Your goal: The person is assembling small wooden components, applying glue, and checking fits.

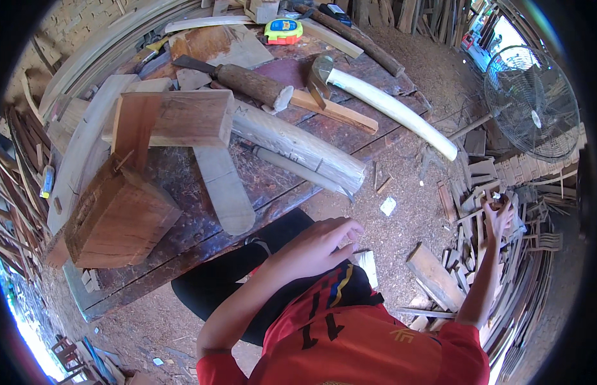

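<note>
My left hand [330,242] hovers over my lap near the table's front edge, fingers loosely curled and apart, with nothing visible in it. Out to the right, my right hand [499,218] reaches over a heap of wood scraps [462,263]. Its fingers close around a small brownish thing, too small to make out. Nearest the left hand on the table are a rounded flat wood strip [226,192], a slim tool with a hooked tip [298,168] and a thick pale wooden bar [298,142]. Farther back lies a wooden-handled chisel [256,85].
The worn table [163,256] carries a large reddish wood block [125,218], another block [189,119], a curved-bladed tool with a pale handle [388,109] and a tape measure [283,32]. A wire-caged fan [532,102] stands at the right. Sawdust covers the floor [388,173].
</note>
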The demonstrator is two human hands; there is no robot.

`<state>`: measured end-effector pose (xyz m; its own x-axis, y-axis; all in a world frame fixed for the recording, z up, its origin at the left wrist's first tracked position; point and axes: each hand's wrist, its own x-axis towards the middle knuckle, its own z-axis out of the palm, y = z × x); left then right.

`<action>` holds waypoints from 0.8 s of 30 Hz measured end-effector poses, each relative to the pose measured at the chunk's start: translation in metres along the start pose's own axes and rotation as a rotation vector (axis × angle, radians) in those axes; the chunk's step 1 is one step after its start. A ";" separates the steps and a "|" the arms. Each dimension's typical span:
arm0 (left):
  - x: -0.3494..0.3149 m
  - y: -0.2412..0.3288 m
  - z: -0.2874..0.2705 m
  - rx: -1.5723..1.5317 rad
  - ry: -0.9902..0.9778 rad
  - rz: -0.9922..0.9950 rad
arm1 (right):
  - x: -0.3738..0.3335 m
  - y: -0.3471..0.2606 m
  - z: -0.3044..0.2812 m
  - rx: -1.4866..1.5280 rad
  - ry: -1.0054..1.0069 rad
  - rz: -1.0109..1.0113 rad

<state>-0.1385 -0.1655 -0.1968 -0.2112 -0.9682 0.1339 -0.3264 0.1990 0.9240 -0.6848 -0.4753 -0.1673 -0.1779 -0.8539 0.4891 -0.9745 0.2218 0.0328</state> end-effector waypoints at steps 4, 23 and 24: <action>0.000 0.002 0.003 -0.060 -0.031 0.058 | -0.006 -0.020 -0.022 0.200 -0.006 -0.225; 0.013 0.011 0.012 -0.065 -0.036 -0.052 | -0.033 -0.073 -0.075 0.234 0.119 -0.272; 0.013 0.010 0.012 -0.065 -0.037 -0.046 | -0.033 -0.073 -0.075 0.237 0.055 -0.284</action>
<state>-0.1555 -0.1743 -0.1897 -0.2316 -0.9697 0.0781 -0.2768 0.1426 0.9503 -0.5977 -0.4276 -0.1203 0.1057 -0.8375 0.5361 -0.9897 -0.1411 -0.0253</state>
